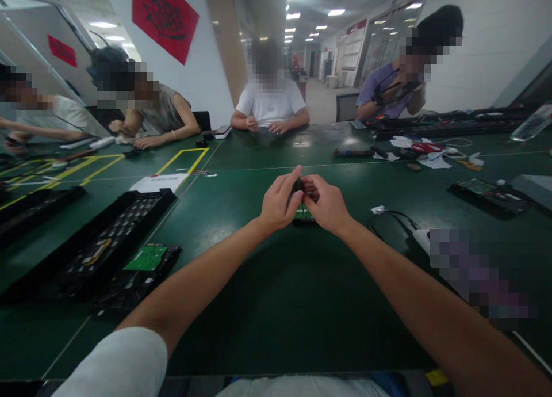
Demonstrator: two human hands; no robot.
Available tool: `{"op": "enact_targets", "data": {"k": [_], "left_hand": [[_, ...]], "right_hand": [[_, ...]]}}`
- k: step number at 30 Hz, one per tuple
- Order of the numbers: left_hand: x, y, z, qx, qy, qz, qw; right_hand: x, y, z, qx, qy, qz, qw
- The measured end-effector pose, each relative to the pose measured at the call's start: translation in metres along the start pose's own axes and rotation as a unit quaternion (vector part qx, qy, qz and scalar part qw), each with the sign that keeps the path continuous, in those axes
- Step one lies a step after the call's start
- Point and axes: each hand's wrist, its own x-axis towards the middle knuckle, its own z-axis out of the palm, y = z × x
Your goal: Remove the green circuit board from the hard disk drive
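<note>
Both my hands meet over the middle of the green table [267,293]. My left hand [278,204] and my right hand [328,204] pinch a small dark part [297,185] between their fingertips. Just under them a small green circuit board [303,214] lies on the table, mostly hidden by my hands. What the dark part is I cannot make out.
Black trays [103,241] stand at the left, one holding a green board [146,258]. A white power strip with a black cable [401,221] lies to the right. Other trays and boards [487,193] sit further right. Several people sit round the far side, with tools and papers [422,151].
</note>
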Motion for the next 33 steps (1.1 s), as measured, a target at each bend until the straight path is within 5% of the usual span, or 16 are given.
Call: {"op": "enact_targets", "data": {"k": [3, 7, 12, 15, 26, 33], "left_hand": [[-0.006, -0.016, 0.005, -0.012, 0.004, -0.023, 1.0], [-0.012, -0.048, 0.018, -0.032, 0.022, -0.186, 0.982], [-0.004, -0.072, 0.041, -0.109, -0.08, -0.315, 0.939], [-0.001, -0.074, 0.049, -0.13, -0.114, -0.317, 0.932], [-0.045, -0.037, 0.018, -0.055, -0.103, -0.345, 0.931], [-0.08, 0.016, -0.007, 0.075, -0.154, -0.258, 0.951]], "right_hand": [[-0.002, 0.001, -0.002, -0.014, -0.01, -0.014, 1.0], [-0.004, 0.004, -0.009, -0.041, -0.015, -0.019, 0.999], [-0.004, 0.007, -0.014, -0.071, -0.017, -0.046, 0.996], [-0.005, 0.007, -0.015, -0.087, -0.018, -0.051, 0.995], [-0.02, 0.004, -0.024, -0.07, -0.004, -0.02, 0.997], [-0.029, 0.01, -0.029, -0.05, 0.014, -0.008, 0.999]]}}
